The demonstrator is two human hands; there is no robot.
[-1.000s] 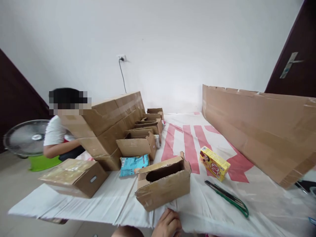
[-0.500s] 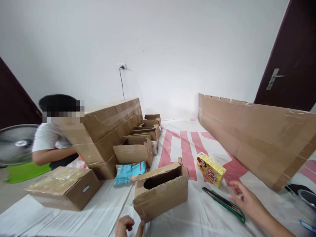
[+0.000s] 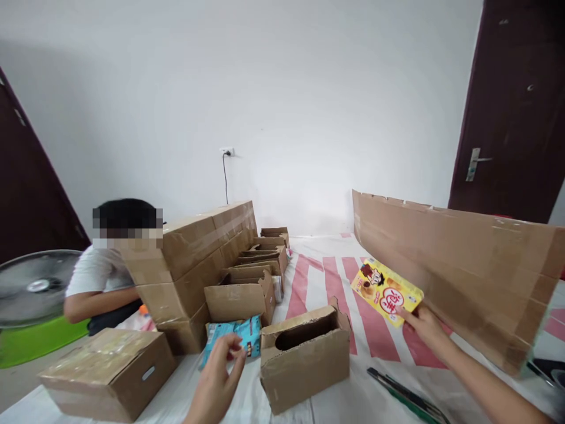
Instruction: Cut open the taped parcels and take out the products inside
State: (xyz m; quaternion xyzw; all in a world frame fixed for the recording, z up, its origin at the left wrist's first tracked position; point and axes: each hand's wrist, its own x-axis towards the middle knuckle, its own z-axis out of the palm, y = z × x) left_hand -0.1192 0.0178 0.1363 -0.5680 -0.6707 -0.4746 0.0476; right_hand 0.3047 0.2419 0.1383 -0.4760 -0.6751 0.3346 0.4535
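Note:
My right hand [image 3: 424, 325] grips the lower right corner of a yellow snack box [image 3: 375, 288], tilted with its printed front toward me. Below it on the cloth lies a utility knife [image 3: 392, 386] with a green handle. My left hand [image 3: 223, 368] hovers in front of a blue snack packet [image 3: 247, 333], partly covering it. Its fingers are loosely curled with a gap to the thumb, and nothing shows in them. Just right of that hand stands a small cardboard box [image 3: 306, 374] with a cut-out top.
More open cardboard boxes [image 3: 242, 303] stand in a row beside a taped carton wall [image 3: 189, 282]. A closed carton [image 3: 106, 377] sits front left. Another person [image 3: 101, 282] is behind the wall. A long cardboard panel [image 3: 445, 265] edges the right of the striped cloth [image 3: 339, 282].
My right hand has taken hold of the yellow snack box and tipped it up off the cloth. My left hand has left the small box's corner and risen toward the blue packet. The view has shifted.

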